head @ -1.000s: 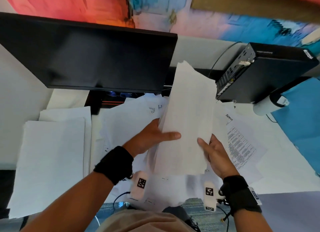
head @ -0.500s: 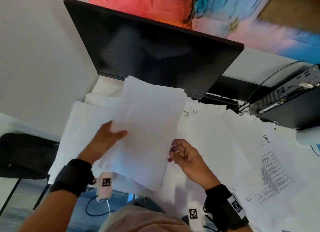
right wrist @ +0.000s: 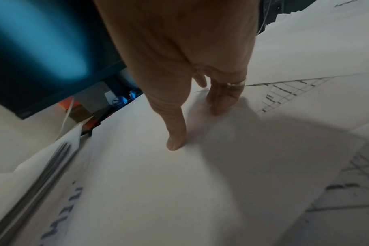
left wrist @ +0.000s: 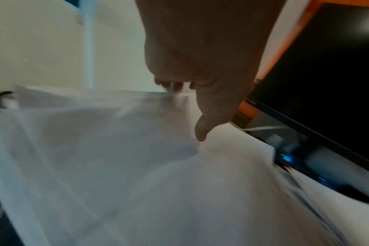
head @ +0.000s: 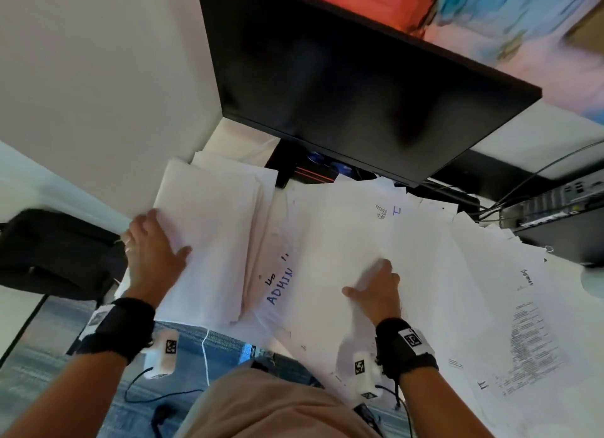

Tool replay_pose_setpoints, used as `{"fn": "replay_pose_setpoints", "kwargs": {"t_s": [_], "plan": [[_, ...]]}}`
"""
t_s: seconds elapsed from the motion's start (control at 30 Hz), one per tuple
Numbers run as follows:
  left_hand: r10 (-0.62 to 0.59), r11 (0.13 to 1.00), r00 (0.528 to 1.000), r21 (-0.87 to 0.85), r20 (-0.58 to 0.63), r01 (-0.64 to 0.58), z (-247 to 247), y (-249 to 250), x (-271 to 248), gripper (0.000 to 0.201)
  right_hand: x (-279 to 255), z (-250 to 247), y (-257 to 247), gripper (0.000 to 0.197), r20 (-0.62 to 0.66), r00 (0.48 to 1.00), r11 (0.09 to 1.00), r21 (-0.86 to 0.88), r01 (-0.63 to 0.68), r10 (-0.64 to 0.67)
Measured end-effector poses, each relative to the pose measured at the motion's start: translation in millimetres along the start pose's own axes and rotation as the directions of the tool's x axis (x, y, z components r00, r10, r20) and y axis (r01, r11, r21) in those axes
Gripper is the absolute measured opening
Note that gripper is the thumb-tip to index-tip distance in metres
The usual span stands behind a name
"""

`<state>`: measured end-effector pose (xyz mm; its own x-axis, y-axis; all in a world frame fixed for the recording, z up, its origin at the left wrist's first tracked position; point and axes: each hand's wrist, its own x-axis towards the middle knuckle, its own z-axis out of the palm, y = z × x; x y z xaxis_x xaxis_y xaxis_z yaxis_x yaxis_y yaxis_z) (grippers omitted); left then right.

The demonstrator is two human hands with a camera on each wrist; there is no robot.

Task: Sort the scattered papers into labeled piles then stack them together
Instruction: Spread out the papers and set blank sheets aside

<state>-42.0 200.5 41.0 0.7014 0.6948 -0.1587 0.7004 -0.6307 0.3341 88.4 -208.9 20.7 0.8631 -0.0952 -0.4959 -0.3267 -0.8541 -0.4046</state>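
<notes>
Both wrist views were blurred, and the fingertips of the left hand (head: 151, 251) were hidden behind the edge of a stack of papers (head: 212, 238), which was gripped with the thumb on top at the left of the counter (head: 235, 140). The right hand (head: 376, 290) was laid flat, fingers extended, on the scattered papers (head: 441, 274) just beside a sheet marked "ADMIN" (head: 277, 287), partly covered, under the monitor (head: 359, 88).
</notes>
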Motion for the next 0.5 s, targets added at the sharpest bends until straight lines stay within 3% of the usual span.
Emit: {"fn": "replay_pose_setpoints", "kwargs": {"t_s": [0.07,0.13,0.2,0.23,0.3,0.37,0.43,0.5], "plan": [[0.116,0.992,0.99,0.049,-0.079,-0.112,1,31,-18,0.097,7,-3,-2,0.096,0.013,0.999,0.998,-0.049,-0.04,0.041],[0.293,0.956,0.953,-0.008,-0.07,-0.295,8,64,-32,0.077,9,-5,-7,0.094,0.002,0.997,0.986,-0.149,-0.079,0.08],[0.469,0.879,0.88,-0.13,0.072,-0.458,24,95,-46,0.059,6,-4,-15,0.087,0.003,0.997,0.976,-0.202,-0.075,0.077],[0.506,0.86,0.841,-0.198,0.194,-0.471,37,110,-52,0.057,5,-2,-18,0.079,0.004,0.998,0.978,-0.2,-0.055,0.057],[0.485,0.874,0.765,-0.247,0.423,-0.418,61,136,-62,0.071,3,2,-20,0.068,0.005,1.0,0.99,-0.142,-0.011,0.012],[0.424,0.904,0.729,-0.195,0.537,-0.381,81,158,-65,0.092,6,8,-14,0.079,-0.013,1.0,1.0,-0.014,0.013,-0.013],[0.36,0.93,0.769,-0.139,0.528,-0.34,93,174,-63,0.09,7,7,-11,0.09,-0.024,1.0,0.988,0.155,0.007,-0.003],[0.284,0.959,0.838,-0.12,0.467,-0.258,99,184,-59,0.085,10,0,-2,0.083,0.021,1.0,0.949,0.314,-0.027,0.021]]}}
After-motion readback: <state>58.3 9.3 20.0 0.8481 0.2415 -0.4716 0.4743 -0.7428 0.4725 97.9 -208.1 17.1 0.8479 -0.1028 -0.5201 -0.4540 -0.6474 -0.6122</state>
